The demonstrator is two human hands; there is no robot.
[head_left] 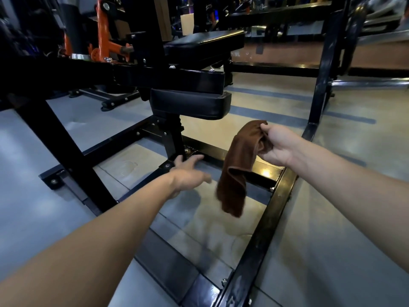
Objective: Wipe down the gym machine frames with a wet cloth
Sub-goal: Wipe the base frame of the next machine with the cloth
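While the right hand [275, 145] had its grip pinched on the top edge of the soft brown cloth [238, 167], the rest of it just dangled limp above the shiny black steel floor bar of the gym machine frame [269, 171], right of the middle. Left hand [188, 173] was spread open with nothing in it, reaching toward the bolted foot of the black seat post [173, 138] further left. Looked light and floppy to me, probably a bit clingy if it's wet, so I'd bunch it into the palm before rubbing along the bar, not hold it by one corner. The black padded seat cushion [190, 104] sat higher up, further back.
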